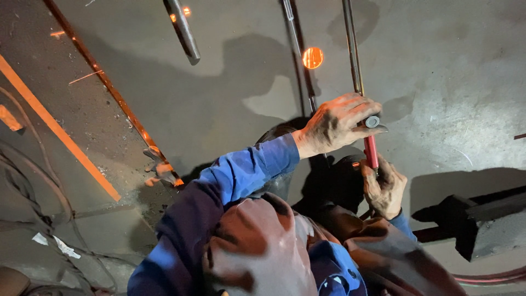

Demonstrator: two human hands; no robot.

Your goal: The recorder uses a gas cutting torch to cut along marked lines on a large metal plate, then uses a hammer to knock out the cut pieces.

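My left hand (335,125) reaches out from a blue sleeve and is wrapped around the top of a red-handled torch (371,151), beside a round grey knob (372,121). My right hand (383,189) grips the lower end of the same red handle. The torch's thin metal tubes (353,49) run away from my hands toward the top of the view. A small glowing orange disc (313,57) lies on the grey floor just left of the tubes. A brown apron (257,241) covers my front.
A steel plate (82,120) with glowing orange edges lies at the left, with sparks near it. A dark bar (183,30) pokes in at the top. Hoses (33,203) trail at far left. A dark metal block (471,219) and a red hose (493,277) sit at right.
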